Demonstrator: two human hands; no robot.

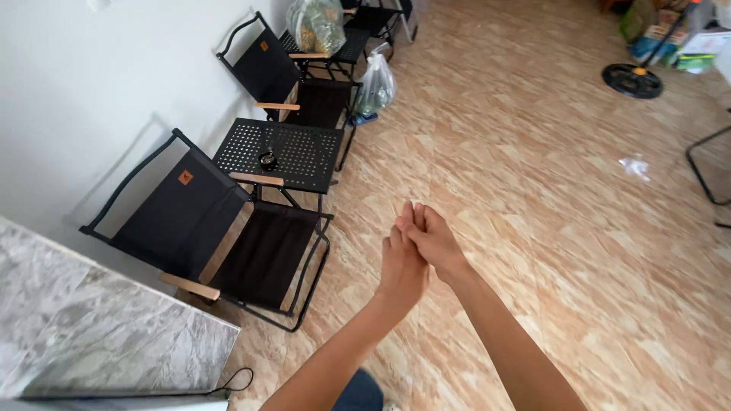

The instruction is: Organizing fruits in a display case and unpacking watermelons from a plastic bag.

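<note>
Hands: we hold our left hand (pixel 401 268) and right hand (pixel 431 237) out ahead of us, pressed together, the right laid over the fingers of the left.
Grip: both hands are flat and mostly extended, not curled round anything; we see nothing held between them, though the inner faces of the palms are hidden.
Where they are: they hang in the air above the tan patterned floor (pixel 533 190), touching nothing but each other.
Handling: we judge there is nothing to weigh or slip here, only hand against hand, soft and easy to part.
Nearest thing: the black folding chair (pixel 228 236) with pale wooden armrests stands just to the left of the clasp and a little below it; its fabric seat would probably give under a hand, so the stiff frame or an armrest looks the better hold.
Further left and beyond: a black perforated metal side table (pixel 293 156) stands past the chair, with a small dark round object (pixel 266 160) on it that we cannot identify.
Far beyond: a second black chair (pixel 285 84) and a clear plastic bag (pixel 375 85) stand against the white wall.
Near left, below the hands: the corner of a grey marble counter (pixel 99 327), with a thin black cable (pixel 236 379) at its edge.
Far right: a round black stand base (pixel 632 80) and a scrap of clear wrapping (pixel 633 166) lie well apart from the hands.
In the way: between the hands and the chair we see only open air.
</note>
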